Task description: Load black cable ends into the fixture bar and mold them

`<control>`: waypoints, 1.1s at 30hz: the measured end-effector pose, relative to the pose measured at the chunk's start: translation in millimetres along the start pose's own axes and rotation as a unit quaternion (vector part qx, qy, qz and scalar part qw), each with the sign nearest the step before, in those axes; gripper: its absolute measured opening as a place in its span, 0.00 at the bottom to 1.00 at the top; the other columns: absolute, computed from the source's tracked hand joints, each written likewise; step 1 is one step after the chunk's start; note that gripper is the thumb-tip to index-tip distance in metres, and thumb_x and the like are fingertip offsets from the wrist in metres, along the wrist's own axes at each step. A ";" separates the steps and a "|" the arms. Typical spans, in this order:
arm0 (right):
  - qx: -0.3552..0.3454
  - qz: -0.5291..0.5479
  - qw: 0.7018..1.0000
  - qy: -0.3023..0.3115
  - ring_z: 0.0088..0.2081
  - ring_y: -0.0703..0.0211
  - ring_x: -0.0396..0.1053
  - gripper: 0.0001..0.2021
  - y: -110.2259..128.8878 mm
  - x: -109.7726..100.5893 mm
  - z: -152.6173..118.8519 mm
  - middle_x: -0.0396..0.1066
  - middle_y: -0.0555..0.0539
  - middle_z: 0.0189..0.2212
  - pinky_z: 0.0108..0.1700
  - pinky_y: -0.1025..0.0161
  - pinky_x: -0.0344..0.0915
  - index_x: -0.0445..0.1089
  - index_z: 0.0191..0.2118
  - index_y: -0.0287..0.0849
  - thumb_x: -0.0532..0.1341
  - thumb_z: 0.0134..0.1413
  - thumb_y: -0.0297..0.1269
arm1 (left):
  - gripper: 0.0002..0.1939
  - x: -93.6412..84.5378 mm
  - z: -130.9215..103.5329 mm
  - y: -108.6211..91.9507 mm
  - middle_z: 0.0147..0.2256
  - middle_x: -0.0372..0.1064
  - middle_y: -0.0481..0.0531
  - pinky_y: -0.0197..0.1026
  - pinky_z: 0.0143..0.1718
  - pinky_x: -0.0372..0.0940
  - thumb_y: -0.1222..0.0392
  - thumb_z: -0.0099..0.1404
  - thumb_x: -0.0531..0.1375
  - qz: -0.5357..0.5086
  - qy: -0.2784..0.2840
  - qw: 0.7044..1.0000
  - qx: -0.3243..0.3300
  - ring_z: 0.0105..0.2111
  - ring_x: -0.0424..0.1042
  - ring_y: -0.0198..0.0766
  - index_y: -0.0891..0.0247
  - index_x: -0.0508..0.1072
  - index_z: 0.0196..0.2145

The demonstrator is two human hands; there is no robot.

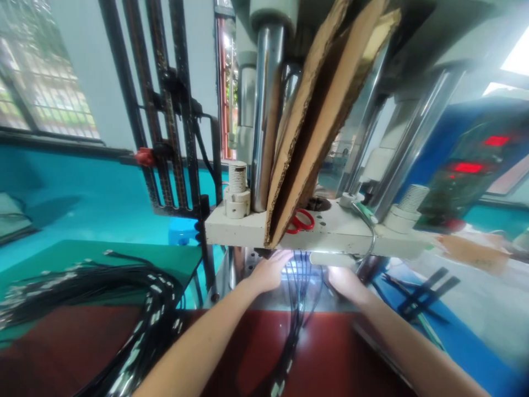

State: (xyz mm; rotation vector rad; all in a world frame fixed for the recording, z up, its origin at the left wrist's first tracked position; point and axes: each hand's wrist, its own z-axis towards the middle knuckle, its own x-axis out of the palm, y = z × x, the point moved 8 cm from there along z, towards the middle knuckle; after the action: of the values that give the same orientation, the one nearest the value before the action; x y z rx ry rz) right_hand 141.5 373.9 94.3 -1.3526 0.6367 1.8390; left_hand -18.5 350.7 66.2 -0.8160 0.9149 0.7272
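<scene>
Facing a press (273, 11), spanning the upper centre to upper right of the frame. Presenting a red tabletop (330, 358) along the lower centre. Carrying a large cable bundle (103, 286) in the lower left, curving over a green surface (165, 253) and bearing white tips. Leaning two cardboard sheets (330, 110) at a tilt in the upper centre, resting on the front of the pale plate (248, 231).

Reaching with the left hand (270, 273) beneath the plate, left of the central cables; holding the fingers close together and extending them towards the upper cable ends; not showing clearly whether pinching. Reaching with the right hand (345, 281) beneath the plate, right of the same cables; partly losing the fingertips in glare, so not being able to tell whether pinching or open.

Running the central cables (297, 325) between both hands, fanning out above the metal bed (264, 300) and gathering downward over the tabletop at lower centre. Lying crossed at lower right: black strips (430, 289). Projecting beside the cardboard at centre: red scissor handles (303, 220).
</scene>
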 end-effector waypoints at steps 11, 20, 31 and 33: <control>-0.079 -0.004 0.997 -0.026 0.38 0.53 0.69 0.14 19.7 15.0 -6.9 0.72 0.39 0.37 0.42 0.58 0.63 0.70 0.40 0.36 0.49 0.52 0.25 | 0.22 -2.0 28.3 -60.3 0.50 0.64 0.55 0.45 0.52 0.57 0.53 0.60 0.53 0.005 -0.049 0.996 0.080 0.50 0.61 0.43 0.62 0.63 0.50; -0.090 -0.001 0.996 -0.015 0.39 0.51 0.68 0.12 19.2 20.5 0.6 0.72 0.38 0.37 0.42 0.56 0.63 0.71 0.36 0.36 0.50 0.51 0.27 | 0.23 9.1 37.4 -57.3 0.49 0.65 0.51 0.47 0.52 0.55 0.46 0.61 0.50 0.042 -0.063 0.997 0.024 0.49 0.62 0.44 0.56 0.63 0.52; -0.102 0.004 0.995 0.023 0.44 0.45 0.66 0.17 21.7 12.1 6.3 0.71 0.36 0.40 0.49 0.53 0.58 0.69 0.42 0.36 0.57 0.42 0.31 | 0.31 17.0 43.7 -51.6 0.48 0.66 0.52 0.45 0.51 0.56 0.41 0.54 0.54 0.025 0.019 0.999 0.019 0.49 0.62 0.45 0.57 0.61 0.52; -0.096 0.012 0.995 0.023 0.45 0.46 0.65 0.20 20.6 14.5 6.0 0.70 0.36 0.41 0.50 0.53 0.58 0.66 0.46 0.36 0.56 0.43 0.30 | 0.32 16.4 44.9 -51.3 0.48 0.65 0.53 0.46 0.51 0.55 0.39 0.54 0.54 0.027 0.010 0.999 0.015 0.50 0.62 0.45 0.57 0.61 0.52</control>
State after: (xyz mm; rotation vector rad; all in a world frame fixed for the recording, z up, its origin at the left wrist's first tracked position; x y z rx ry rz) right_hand 119.2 370.2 81.6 -1.5217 0.5114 1.9325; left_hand 47.9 366.3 82.9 -0.7757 0.9672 0.7512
